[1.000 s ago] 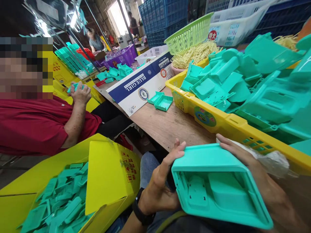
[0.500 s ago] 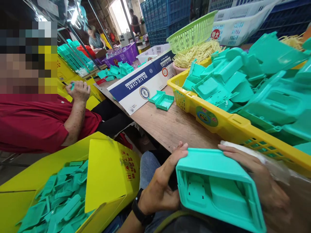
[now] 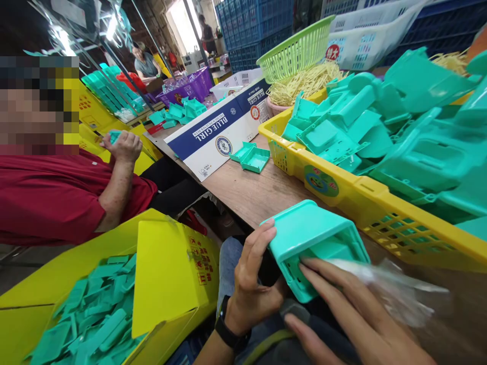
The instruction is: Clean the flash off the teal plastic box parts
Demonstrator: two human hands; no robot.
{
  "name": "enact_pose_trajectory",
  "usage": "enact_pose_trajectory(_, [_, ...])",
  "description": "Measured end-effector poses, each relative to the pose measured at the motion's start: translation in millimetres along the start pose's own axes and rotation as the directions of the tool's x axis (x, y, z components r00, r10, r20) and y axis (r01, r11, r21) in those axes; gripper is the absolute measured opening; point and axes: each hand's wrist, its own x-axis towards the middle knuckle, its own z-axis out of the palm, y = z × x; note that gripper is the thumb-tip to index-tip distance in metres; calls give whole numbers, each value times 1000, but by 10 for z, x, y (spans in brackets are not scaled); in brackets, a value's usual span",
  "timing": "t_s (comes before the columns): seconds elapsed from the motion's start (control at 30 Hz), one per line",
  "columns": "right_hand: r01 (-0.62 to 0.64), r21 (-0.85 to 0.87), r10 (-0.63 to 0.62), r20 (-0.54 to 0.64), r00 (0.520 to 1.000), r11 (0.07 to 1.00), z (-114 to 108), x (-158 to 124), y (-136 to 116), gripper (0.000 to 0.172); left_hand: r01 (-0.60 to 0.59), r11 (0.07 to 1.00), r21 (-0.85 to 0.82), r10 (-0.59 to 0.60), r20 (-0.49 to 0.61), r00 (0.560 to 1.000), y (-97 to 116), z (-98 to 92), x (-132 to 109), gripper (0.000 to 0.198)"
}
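Note:
A turquoise plastic box-shaped housing [image 3: 308,228] is tilted above my lap, its hollow side facing me. My left hand [image 3: 253,284], with a black band on the wrist, grips its left end between fingers and thumb. My right hand [image 3: 353,309] is stretched out in front of the housing, fingers extended and thumb apart. Its fingertips are at the opening, by the inner wall; whether they press on it I cannot tell. Behind the right hand lies a clear plastic bag [image 3: 403,294], partly covered by it.
A yellow basket [image 3: 342,195] heaped with turquoise parts stands on the table [image 3: 247,192] at right. Near a white-and-blue carton [image 3: 213,137] lie small turquoise trays [image 3: 255,159]. A yellow box [image 3: 167,274] of parts is at lower left. A co-worker in a red shirt [image 3: 49,197] sits left.
The housing has turned and shifted left in my left hand. My right hand has let go of its right side and come round to the front opening, fingers extended.

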Motion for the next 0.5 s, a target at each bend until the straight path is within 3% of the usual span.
enact_pose_trajectory(0.17, [25, -156, -7, 117, 993, 987, 186, 152, -87, 36, -7, 1000, -3, 6, -67, 998, 28, 52, -2, 58])
enact_pose_trajectory(0.33, [-160, -97, 164, 42, 986, 982, 250, 193, -173, 25, -60, 998, 2, 60, -114, 992, 26, 116, -32, 67])
enact_pose_trajectory(0.5, [-165, -108, 166, -1, 986, 980, 298, 244, -244, 23, -31, 999, 30, 35, -148, 988, 29, 137, -70, 65])
